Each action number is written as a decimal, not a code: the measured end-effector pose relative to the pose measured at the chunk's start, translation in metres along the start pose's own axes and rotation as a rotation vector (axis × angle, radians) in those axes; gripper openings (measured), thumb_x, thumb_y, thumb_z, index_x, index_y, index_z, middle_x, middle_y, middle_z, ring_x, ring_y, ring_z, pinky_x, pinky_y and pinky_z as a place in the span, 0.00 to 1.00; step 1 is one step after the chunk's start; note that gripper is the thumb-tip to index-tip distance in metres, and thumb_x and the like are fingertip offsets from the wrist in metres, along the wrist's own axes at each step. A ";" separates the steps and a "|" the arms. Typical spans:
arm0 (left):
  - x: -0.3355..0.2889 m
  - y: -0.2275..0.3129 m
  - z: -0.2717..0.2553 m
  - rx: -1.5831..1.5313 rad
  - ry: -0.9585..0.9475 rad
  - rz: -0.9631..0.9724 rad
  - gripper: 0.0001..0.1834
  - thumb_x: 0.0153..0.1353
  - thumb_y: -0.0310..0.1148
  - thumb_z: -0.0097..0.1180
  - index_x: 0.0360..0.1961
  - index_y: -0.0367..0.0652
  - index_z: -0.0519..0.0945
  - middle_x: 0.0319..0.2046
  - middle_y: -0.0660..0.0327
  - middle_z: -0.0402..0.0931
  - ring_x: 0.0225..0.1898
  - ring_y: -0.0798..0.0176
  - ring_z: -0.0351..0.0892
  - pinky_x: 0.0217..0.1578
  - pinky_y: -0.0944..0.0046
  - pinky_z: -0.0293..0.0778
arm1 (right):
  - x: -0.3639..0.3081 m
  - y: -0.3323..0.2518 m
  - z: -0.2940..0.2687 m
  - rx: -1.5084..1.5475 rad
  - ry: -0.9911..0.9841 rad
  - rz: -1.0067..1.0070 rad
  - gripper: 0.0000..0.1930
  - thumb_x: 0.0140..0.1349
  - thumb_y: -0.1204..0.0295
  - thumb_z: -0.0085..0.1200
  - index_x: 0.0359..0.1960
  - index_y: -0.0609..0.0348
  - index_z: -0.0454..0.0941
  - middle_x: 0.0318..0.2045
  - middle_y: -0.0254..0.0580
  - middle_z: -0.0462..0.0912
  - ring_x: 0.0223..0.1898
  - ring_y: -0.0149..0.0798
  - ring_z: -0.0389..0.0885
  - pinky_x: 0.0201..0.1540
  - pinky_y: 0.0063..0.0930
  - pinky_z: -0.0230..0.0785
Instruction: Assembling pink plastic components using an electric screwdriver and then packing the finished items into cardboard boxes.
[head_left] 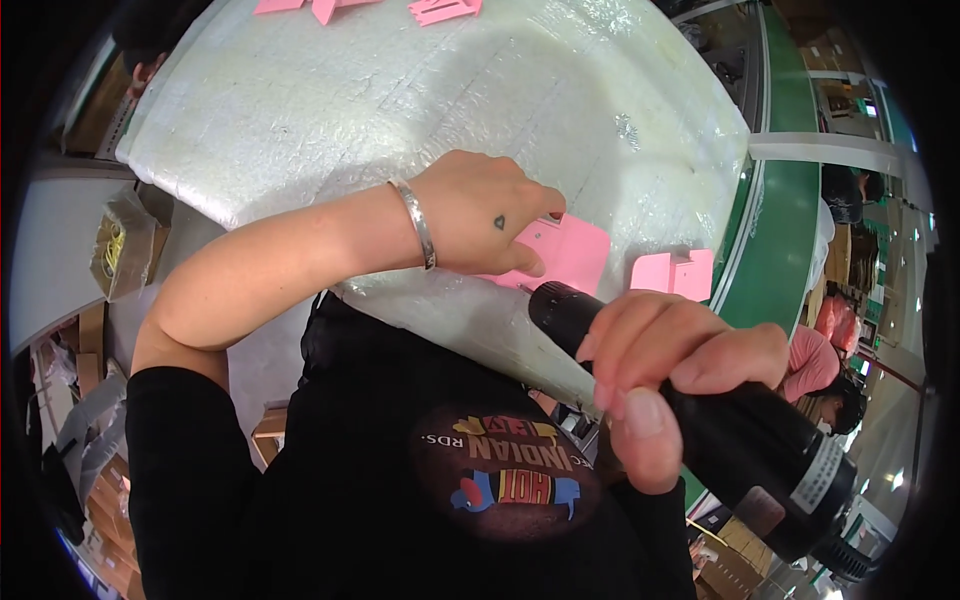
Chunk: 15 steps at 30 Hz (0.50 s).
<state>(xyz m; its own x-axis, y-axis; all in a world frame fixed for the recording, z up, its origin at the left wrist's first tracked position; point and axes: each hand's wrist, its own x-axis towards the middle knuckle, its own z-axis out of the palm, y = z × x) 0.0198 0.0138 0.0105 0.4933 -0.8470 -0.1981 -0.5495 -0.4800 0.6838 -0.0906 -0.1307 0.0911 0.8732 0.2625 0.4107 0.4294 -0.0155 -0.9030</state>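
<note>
A flat pink part with rounded corners (pixel 585 250) lies near the front edge of a table covered in clear wrap. My left hand (pixel 475 215) grips it at its left side, thumb on the near side and fingers beyond, partly hidden. A small hole or screw shows on the part near the fingers. Wrapped around a black electric screwdriver (pixel 765 455), my right hand (pixel 680 370) tilts it so its bit points left at the near edge of the pink part. Whether the bit touches a screw is too small to tell.
Another pink part (pixel 672 274) stands to the right on the wrapped table (pixel 300 110). Several pink pieces (pixel 445 10) lie at the far edge. A green bench (pixel 785 200) runs along the right. An open carton (pixel 128 245) stands at left; a person in pink (pixel 808 365) is at right.
</note>
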 end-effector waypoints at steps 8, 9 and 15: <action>-0.017 -0.017 0.024 0.075 -0.156 -0.115 0.35 0.50 0.57 0.57 0.58 0.57 0.70 0.46 0.54 0.79 0.47 0.48 0.78 0.49 0.52 0.72 | -0.027 0.021 0.031 -0.253 0.201 -0.134 0.12 0.51 0.75 0.60 0.36 0.58 0.72 0.25 0.38 0.77 0.26 0.33 0.77 0.31 0.26 0.68; -0.018 -0.017 0.018 0.065 -0.165 -0.122 0.34 0.45 0.53 0.61 0.55 0.56 0.73 0.48 0.54 0.78 0.50 0.48 0.77 0.49 0.55 0.72 | -0.024 0.008 0.036 -0.173 0.218 -0.073 0.08 0.52 0.73 0.58 0.32 0.58 0.72 0.23 0.35 0.75 0.26 0.32 0.75 0.34 0.28 0.67; -0.014 0.005 0.006 0.087 -0.199 -0.108 0.34 0.35 0.46 0.68 0.50 0.57 0.77 0.47 0.55 0.78 0.49 0.48 0.77 0.48 0.58 0.72 | -0.029 0.006 0.034 -0.081 0.178 0.149 0.09 0.51 0.71 0.60 0.28 0.60 0.73 0.29 0.39 0.77 0.31 0.35 0.77 0.36 0.34 0.68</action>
<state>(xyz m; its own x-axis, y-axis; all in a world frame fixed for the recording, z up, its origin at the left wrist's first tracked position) 0.0059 0.0222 0.0122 0.4141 -0.8142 -0.4070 -0.5613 -0.5804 0.5900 -0.1215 -0.1061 0.0694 0.9522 0.0771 0.2957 0.3033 -0.1200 -0.9453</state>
